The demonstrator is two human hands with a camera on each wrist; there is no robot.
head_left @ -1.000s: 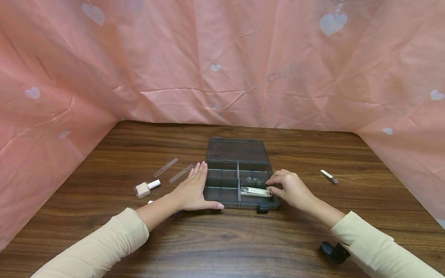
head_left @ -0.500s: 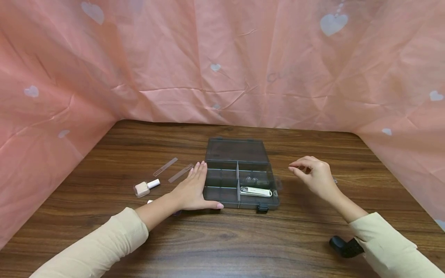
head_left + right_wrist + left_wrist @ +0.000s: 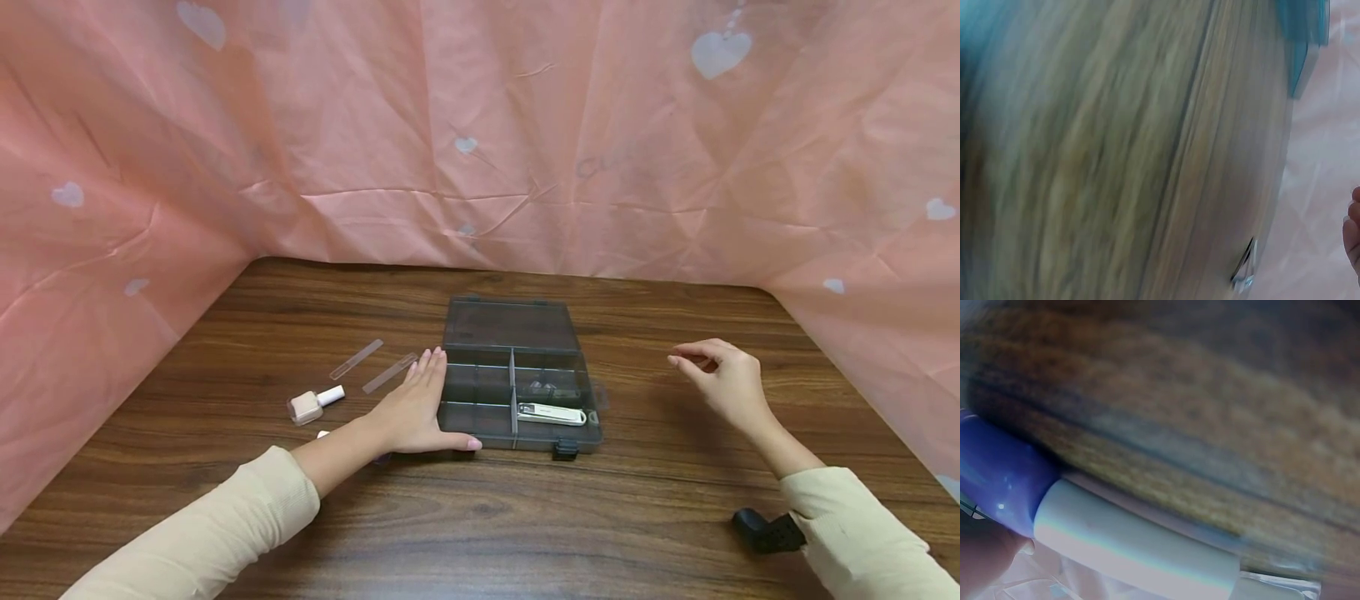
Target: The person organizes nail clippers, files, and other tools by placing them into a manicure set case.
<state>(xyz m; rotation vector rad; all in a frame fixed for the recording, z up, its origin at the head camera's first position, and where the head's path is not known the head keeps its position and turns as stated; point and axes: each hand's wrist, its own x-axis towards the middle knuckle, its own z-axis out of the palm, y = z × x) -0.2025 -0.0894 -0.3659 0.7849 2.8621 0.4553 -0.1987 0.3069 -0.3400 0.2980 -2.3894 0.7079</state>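
Note:
My left hand (image 3: 420,417) lies with straight fingers against the left side of a dark, see-through compartment box (image 3: 536,444), its thumb along the front edge. The box's lid (image 3: 513,325) is raised at the back. A large nail clipper (image 3: 552,414) lies in the front right compartment, with small clear pieces (image 3: 547,389) behind it. To the right of the box, my right hand (image 3: 723,383) hovers over the table, fingers loosely bent, with nothing visible in them. A small nail clipper (image 3: 1244,272) shows on the table in the right wrist view; in the head view this hand hides it.
Left of the box lie two clear strips (image 3: 356,360) and a cream nail polish bottle (image 3: 306,407) with a white cap. A purple nail polish bottle (image 3: 1004,475) is mostly hidden under my left forearm in the head view. A pink curtain (image 3: 480,167) surrounds the table.
My right hand has left the large nail clipper in the box and moved right, now covering the small clipper from the head view. My left hand has stayed in place.

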